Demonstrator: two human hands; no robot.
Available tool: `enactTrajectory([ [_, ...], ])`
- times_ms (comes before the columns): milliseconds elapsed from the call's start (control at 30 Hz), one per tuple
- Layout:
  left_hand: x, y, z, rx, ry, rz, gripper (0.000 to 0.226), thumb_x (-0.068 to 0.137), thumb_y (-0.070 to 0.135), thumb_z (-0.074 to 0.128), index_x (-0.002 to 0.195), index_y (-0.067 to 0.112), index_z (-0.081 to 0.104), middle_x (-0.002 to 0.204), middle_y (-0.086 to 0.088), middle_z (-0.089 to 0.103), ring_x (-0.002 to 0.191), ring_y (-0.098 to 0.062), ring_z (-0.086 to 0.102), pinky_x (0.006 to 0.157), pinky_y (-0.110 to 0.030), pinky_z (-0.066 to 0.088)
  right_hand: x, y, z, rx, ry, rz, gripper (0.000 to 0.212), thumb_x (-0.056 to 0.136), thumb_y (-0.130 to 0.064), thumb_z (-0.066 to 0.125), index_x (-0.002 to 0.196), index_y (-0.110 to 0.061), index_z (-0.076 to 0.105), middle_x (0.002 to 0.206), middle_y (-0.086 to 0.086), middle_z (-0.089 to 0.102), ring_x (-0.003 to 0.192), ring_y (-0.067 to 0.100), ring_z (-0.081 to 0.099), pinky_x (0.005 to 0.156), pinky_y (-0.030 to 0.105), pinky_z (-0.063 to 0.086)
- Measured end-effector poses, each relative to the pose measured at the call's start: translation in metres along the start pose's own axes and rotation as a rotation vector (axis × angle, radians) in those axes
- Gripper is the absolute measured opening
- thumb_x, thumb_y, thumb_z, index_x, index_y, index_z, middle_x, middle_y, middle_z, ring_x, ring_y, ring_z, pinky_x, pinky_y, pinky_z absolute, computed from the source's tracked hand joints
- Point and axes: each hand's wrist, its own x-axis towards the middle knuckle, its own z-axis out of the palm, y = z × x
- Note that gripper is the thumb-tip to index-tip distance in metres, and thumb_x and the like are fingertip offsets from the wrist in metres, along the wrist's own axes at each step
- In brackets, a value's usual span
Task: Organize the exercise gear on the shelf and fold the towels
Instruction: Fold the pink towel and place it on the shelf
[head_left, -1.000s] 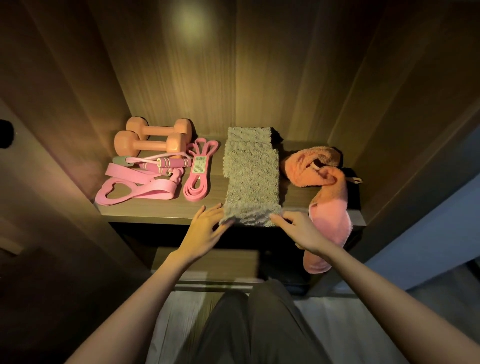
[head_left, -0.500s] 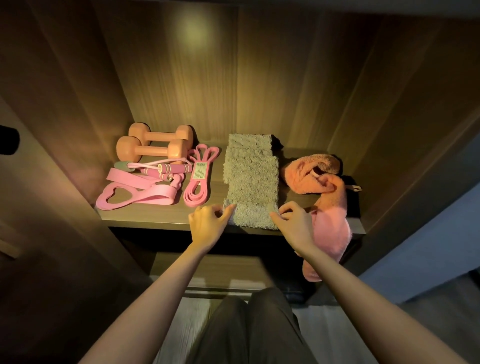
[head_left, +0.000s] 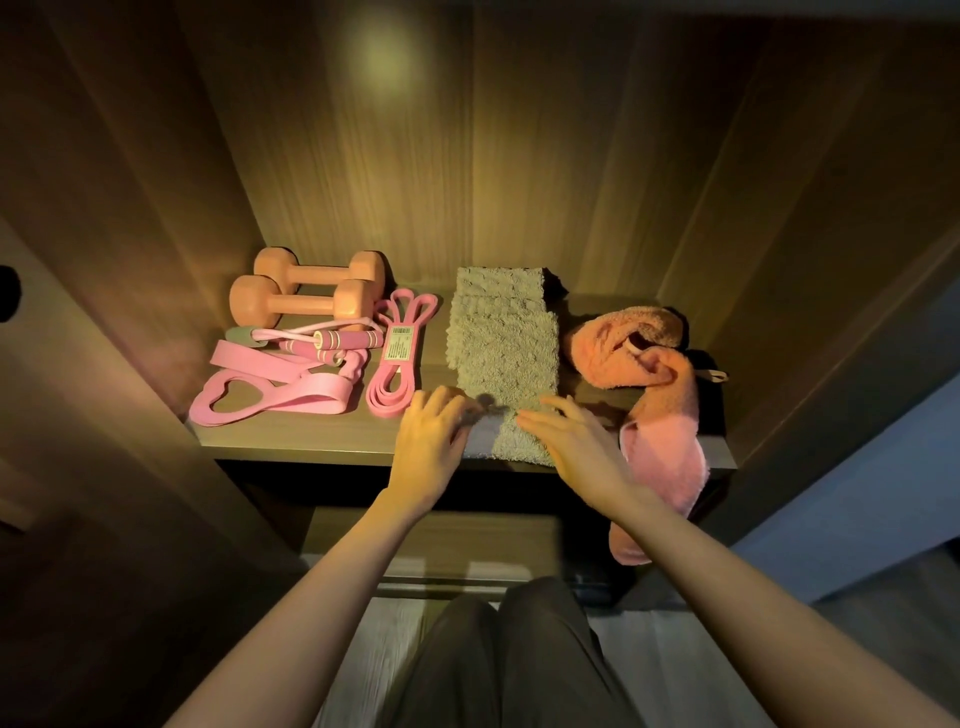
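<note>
the grey towel is lying on the shelf as a long narrow strip. its long axis is running straight away from the person, from the front lip toward the back wall. both hands are sitting at its near short end. the left hand is meeting the towel's near left corner, and the right hand is lying across the near right part with its fingers stretched out flat and relaxed. the left fingertips are blurring where they meet the cloth, so i cannot tell whether they are pinching the corner or only touching it. neither hand is nearer than the other. the rest of the strip is reaching away from both, so a fold would likely be going lengthwise, with the near end carried toward the far end.

the towel is looking thick, nubby and limp. its far end is already lying doubled in a soft step. just right of it a fleecy orange-pink towel is lying bunched and unfolded, with one end hanging over the shelf front. left of the grey towel, smooth rubbery pink bands, a skipping rope and two matte orange dumbbells are lying close together.
</note>
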Motion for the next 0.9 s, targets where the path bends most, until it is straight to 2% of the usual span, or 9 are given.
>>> enactTrajectory([
  [67, 0.000, -0.001, -0.002, 0.022, -0.072, 0.132, 0.021, 0.084, 0.013, 0.068, 0.104, 0.019, 0.067, 0.102, 0.004, 0.069, 0.092, -0.025, 0.057, 0.070, -0.036, 0.046, -0.006, 0.001, -0.002, -0.029, -0.100, -0.013, 0.064, 0.078, 0.014, 0.061, 0.136, -0.012, 0.053, 0.139, 0.003, 0.054, 0.131, 0.029, 0.047, 0.108, 0.049, 0.039],
  [100, -0.002, -0.002, -0.002, 0.034, -0.125, 0.174, 0.026, 0.086, 0.014, 0.066, 0.111, 0.021, 0.067, 0.108, 0.004, 0.070, 0.099, -0.026, 0.059, 0.075, -0.037, 0.048, -0.011, 0.001, -0.002, -0.009, -0.157, -0.008, 0.060, 0.089, 0.006, 0.053, 0.144, -0.014, 0.042, 0.149, 0.000, 0.042, 0.139, 0.024, 0.035, 0.117, 0.039, 0.024],
  [200, -0.014, -0.009, -0.006, 0.029, -0.270, 0.185, 0.040, 0.090, 0.020, 0.051, 0.129, 0.023, 0.057, 0.132, 0.005, 0.058, 0.124, -0.023, 0.050, 0.095, -0.038, 0.042, -0.022, 0.004, -0.005, 0.108, -0.257, 0.058, 0.056, 0.100, -0.021, 0.042, 0.152, -0.023, 0.021, 0.158, -0.010, 0.018, 0.147, 0.010, 0.010, 0.116, 0.020, 0.005],
  [267, -0.024, -0.013, -0.010, -0.008, -0.329, 0.139, 0.049, 0.088, 0.033, 0.041, 0.136, 0.025, 0.050, 0.139, 0.006, 0.050, 0.131, -0.018, 0.042, 0.104, -0.036, 0.035, -0.025, 0.005, -0.008, 0.109, -0.319, 0.071, 0.065, 0.097, -0.035, 0.049, 0.153, -0.029, 0.016, 0.159, -0.012, 0.012, 0.147, 0.007, 0.006, 0.118, 0.024, 0.010],
  [333, -0.030, -0.015, -0.015, -0.011, -0.350, 0.133, 0.055, 0.086, 0.040, 0.050, 0.139, 0.027, 0.045, 0.141, 0.007, 0.046, 0.131, -0.015, 0.040, 0.106, -0.034, 0.033, -0.024, 0.006, -0.011, 0.113, -0.350, 0.065, 0.072, 0.093, -0.030, 0.059, 0.152, -0.029, 0.019, 0.159, -0.011, 0.016, 0.147, 0.009, 0.011, 0.117, 0.025, 0.013],
  [467, -0.033, -0.011, -0.020, 0.014, -0.300, 0.139, 0.059, 0.081, 0.019, 0.070, 0.134, 0.024, 0.046, 0.127, 0.005, 0.053, 0.115, -0.017, 0.048, 0.092, -0.032, 0.040, -0.023, 0.002, -0.017, 0.136, -0.277, 0.097, 0.064, 0.090, -0.005, 0.058, 0.146, -0.028, 0.037, 0.152, -0.007, 0.036, 0.141, 0.014, 0.032, 0.113, 0.021, 0.020],
  [667, -0.024, -0.006, -0.020, -0.047, -0.201, 0.040, 0.035, 0.085, 0.012, 0.067, 0.120, 0.016, 0.062, 0.109, 0.000, 0.060, 0.092, -0.024, 0.050, 0.073, -0.044, 0.049, -0.022, -0.006, -0.022, 0.262, -0.219, 0.214, 0.042, 0.095, -0.009, 0.052, 0.136, -0.021, 0.054, 0.141, -0.001, 0.052, 0.131, 0.016, 0.046, 0.108, 0.018, 0.025],
  [800, -0.021, -0.009, -0.019, -0.083, -0.244, 0.041, 0.033, 0.087, 0.011, 0.065, 0.119, 0.014, 0.063, 0.117, -0.002, 0.059, 0.100, -0.028, 0.054, 0.080, -0.047, 0.049, -0.022, -0.008, -0.025, 0.291, -0.242, 0.252, 0.041, 0.096, -0.012, 0.052, 0.136, -0.021, 0.053, 0.141, 0.001, 0.051, 0.131, 0.016, 0.046, 0.106, 0.016, 0.024],
  [900, -0.016, -0.009, -0.021, -0.135, -0.268, 0.001, 0.032, 0.090, 0.013, 0.061, 0.122, 0.014, 0.062, 0.120, -0.002, 0.063, 0.105, -0.027, 0.057, 0.088, -0.042, 0.048, -0.019, -0.010, -0.026, 0.284, -0.252, 0.322, 0.039, 0.098, -0.019, 0.049, 0.137, -0.023, 0.051, 0.130, 0.008, 0.059, 0.121, 0.023, 0.052, 0.101, 0.029, 0.035],
])
